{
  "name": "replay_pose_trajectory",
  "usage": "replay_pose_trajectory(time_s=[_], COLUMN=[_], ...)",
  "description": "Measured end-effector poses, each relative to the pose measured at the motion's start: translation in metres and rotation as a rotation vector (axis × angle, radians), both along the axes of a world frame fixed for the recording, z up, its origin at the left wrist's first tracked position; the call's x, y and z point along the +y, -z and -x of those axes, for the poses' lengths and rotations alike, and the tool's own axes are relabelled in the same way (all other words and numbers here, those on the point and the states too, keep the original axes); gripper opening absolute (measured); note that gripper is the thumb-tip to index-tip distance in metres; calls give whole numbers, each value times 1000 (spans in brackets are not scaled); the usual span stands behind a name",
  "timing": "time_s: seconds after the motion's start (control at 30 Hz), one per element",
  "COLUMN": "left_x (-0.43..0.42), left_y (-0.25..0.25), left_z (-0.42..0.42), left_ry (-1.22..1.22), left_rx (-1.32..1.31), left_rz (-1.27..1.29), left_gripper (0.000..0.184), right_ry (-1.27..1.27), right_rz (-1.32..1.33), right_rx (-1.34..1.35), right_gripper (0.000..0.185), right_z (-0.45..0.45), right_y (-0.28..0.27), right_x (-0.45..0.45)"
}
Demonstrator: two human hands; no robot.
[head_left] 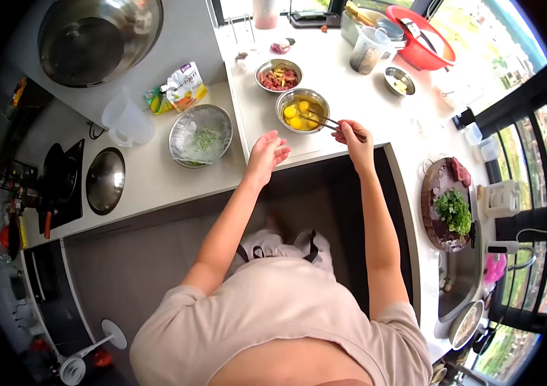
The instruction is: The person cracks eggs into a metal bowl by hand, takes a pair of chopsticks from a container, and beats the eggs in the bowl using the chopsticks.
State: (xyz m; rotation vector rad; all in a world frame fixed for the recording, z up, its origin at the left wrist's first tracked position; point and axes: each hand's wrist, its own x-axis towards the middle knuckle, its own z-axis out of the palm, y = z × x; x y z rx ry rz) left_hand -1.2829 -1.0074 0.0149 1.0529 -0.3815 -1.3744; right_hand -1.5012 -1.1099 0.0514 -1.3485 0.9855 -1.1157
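Observation:
My right hand [355,138] grips a pair of chopsticks [322,118], their tips down in a metal bowl [280,120] of raw eggs. Several whole yolks [291,111] show in the clear egg white. My left hand [267,156] is held at the counter's front edge, left of and nearer me than the egg bowl, with fingers apart and nothing in it. Just behind the egg bowl stands another metal bowl [259,76] with cut red meat and yellowish strips [280,78].
To the left are a film-covered bowl [174,138], a plastic jug [129,122], seasoning packets [185,83] and a metal lid [105,181]. On the right lie a cutting board [429,193] with greens [454,211], a small bowl [399,82], a red basket [415,55] and a sink [460,283].

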Motion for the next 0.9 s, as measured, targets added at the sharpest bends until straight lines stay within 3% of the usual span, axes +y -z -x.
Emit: replay_pose_trajectory(time_s=[0.03,0.13,0.23,0.3,0.4,0.5,0.6,0.63,0.77,0.87,0.9], left_x=[-9,-34,-56,-61,-66,-70,-75,-75,-73,-70,-69], left_y=[-5,1,12,13,13,16,12,10,9,2,5], left_z=[0,0,-4,-1,5,6,6,8,9,12,11], left_ry=[12,-14,10,6,-46,-52,-61,-73,-106,-105,-102], left_rx=[-12,-92,-63,-83,-98,-122,-168,-172,-154,-142,-140], left_rz=[-28,-70,-77,-81,-97,-115,-132,-137,-145,-146,-144], left_gripper=[46,49,51,51,48,46,46,46,44,43,43], right_ry=[-36,61,3,-27,-2,-128,-97,-196,-95,-266,-212], right_rz=[-47,-109,-150,-209,-96,-278,-134,-197,-216,-236,-240], right_rx=[-19,-87,-32,-44,-25,-29,-56,-13,-61,23,1], right_gripper=[26,28,29,30,34,32,32,34,34,36,35], right_z=[3,14,25,29,27,35,31,33,28,32,32], right_y=[-3,-10,-5,-12,-4,-14,-5,-6,-7,-11,-11], right_x=[-1,-10,-27,-38,-58,-70,-82,-87,-94,-96,-96])
